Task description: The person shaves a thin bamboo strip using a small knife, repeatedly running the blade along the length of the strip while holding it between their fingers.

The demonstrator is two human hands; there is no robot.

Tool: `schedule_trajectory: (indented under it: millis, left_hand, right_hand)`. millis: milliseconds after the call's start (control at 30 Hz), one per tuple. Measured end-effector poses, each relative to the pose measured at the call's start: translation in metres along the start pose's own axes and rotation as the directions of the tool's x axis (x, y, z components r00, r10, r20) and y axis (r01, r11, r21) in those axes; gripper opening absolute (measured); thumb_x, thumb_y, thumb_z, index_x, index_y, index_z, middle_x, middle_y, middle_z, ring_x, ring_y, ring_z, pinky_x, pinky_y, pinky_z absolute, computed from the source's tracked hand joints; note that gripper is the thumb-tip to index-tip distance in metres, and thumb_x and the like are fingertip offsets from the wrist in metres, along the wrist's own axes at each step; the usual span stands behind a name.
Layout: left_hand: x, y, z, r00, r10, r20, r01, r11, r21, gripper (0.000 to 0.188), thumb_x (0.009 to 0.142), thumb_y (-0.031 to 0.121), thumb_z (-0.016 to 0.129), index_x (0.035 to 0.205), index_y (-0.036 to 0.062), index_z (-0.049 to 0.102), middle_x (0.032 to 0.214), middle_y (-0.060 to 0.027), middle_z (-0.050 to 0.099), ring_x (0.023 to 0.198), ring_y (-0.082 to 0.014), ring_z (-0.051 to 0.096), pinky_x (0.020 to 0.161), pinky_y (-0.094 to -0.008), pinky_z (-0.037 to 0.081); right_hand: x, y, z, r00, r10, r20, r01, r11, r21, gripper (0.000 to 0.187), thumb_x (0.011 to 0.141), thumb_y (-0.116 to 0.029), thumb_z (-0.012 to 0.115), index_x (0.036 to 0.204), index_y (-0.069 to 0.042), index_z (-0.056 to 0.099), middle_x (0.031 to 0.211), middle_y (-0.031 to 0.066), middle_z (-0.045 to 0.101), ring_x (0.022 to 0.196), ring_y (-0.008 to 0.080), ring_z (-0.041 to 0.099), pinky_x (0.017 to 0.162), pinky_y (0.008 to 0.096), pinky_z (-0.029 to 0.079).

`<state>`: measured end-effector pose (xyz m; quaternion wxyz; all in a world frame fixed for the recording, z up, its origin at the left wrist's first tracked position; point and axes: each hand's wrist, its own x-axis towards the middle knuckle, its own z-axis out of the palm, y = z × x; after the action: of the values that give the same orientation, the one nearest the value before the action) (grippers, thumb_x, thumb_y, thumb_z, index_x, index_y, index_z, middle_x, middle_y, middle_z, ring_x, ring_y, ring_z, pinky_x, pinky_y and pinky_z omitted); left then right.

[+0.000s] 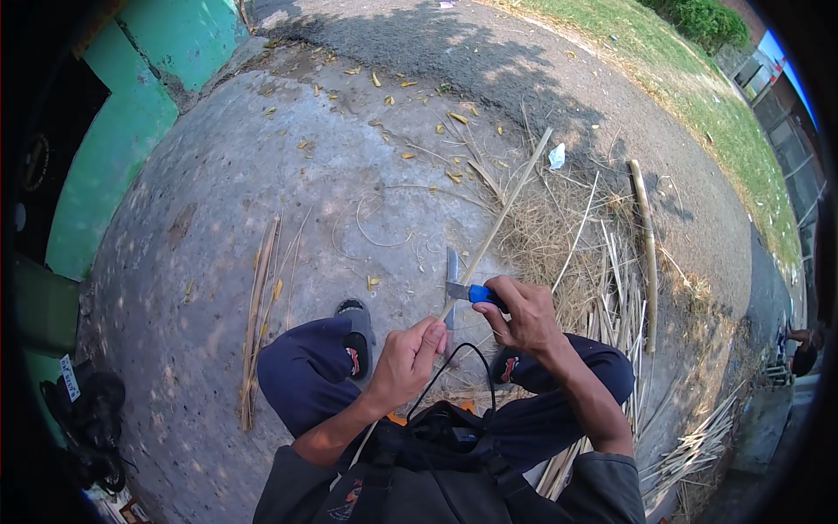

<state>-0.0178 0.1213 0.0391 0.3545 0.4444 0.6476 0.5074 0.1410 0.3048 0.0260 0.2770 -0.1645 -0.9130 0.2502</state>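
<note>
My left hand (403, 360) is closed round the near part of a long pale bamboo strip (513, 199), which slants up and away to the right. In my right hand (530, 319) is a knife (482, 295) with a blue handle, its short blade lying across the strip just ahead of my left fingers. Beneath the knife, a long flat grey metal blade (451, 262) shows between my feet; its near end is partly hidden by my hands. The strip's near end runs back under my left forearm.
Dry shavings (546, 229) are heaped ahead to the right, beside a thick bamboo pole (644, 253). Split strips (611, 327) lie by my right knee, with a thin bundle (259, 323) on the left. A dark cord (463, 348) loops before my lap. A green wall (118, 148) stands left.
</note>
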Motion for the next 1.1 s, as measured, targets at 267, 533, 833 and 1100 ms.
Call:
schedule_trajectory:
  millis: [267,533,833,1100]
  left_hand:
    - [-0.012,0.0,0.007,0.991,-0.039,0.128,0.037,0.999,0.022,0.038,0.114,0.023,0.048,0.085,0.0003,0.057,0.061,-0.0073,0.045,0.054,-0.0135,0.042,0.054,-0.0346,0.036]
    - [-0.017,-0.015,-0.008,0.952,-0.115,0.284,0.192,0.946,-0.26,0.036,0.118,0.027,0.042,0.097,0.0036,0.06,0.06,0.0034,0.04,0.052,-0.0061,0.034,0.05,-0.0282,0.031]
    - [-0.007,-0.012,-0.011,0.953,-0.102,0.287,0.249,0.803,-0.542,0.032,0.12,0.032,0.037,0.105,0.0067,0.05,0.065,0.0064,0.033,0.046,-0.0027,0.027,0.042,-0.0233,0.025]
    - [-0.015,-0.017,-0.001,0.956,-0.111,0.272,0.211,0.903,-0.373,0.03,0.12,0.028,0.039,0.099,0.007,0.048,0.066,0.0069,0.035,0.051,-0.0022,0.031,0.046,-0.0226,0.027]
  right_hand:
    - [0.028,0.077,-0.056,0.865,0.22,-0.451,-0.358,0.9,-0.248,0.04,0.111,-0.041,0.057,0.104,-0.002,0.065,0.066,0.012,0.057,0.058,0.0236,0.052,0.058,0.0405,0.039]
    - [0.03,0.075,-0.063,0.776,0.369,-0.512,-0.366,0.924,0.111,0.037,0.112,-0.035,0.057,0.101,-0.001,0.065,0.066,0.0062,0.052,0.061,0.0148,0.048,0.057,0.0368,0.037]
    - [0.003,-0.018,0.011,0.999,-0.027,0.028,0.026,0.999,0.035,0.027,0.096,-0.03,0.079,0.104,-0.007,0.068,0.077,0.011,0.069,0.061,0.0306,0.068,0.054,0.0408,0.051]
    - [0.015,0.009,-0.004,0.972,0.206,-0.117,-0.206,0.978,0.009,0.025,0.101,-0.029,0.073,0.104,-0.005,0.066,0.073,0.0151,0.066,0.063,0.0346,0.068,0.057,0.0425,0.05]
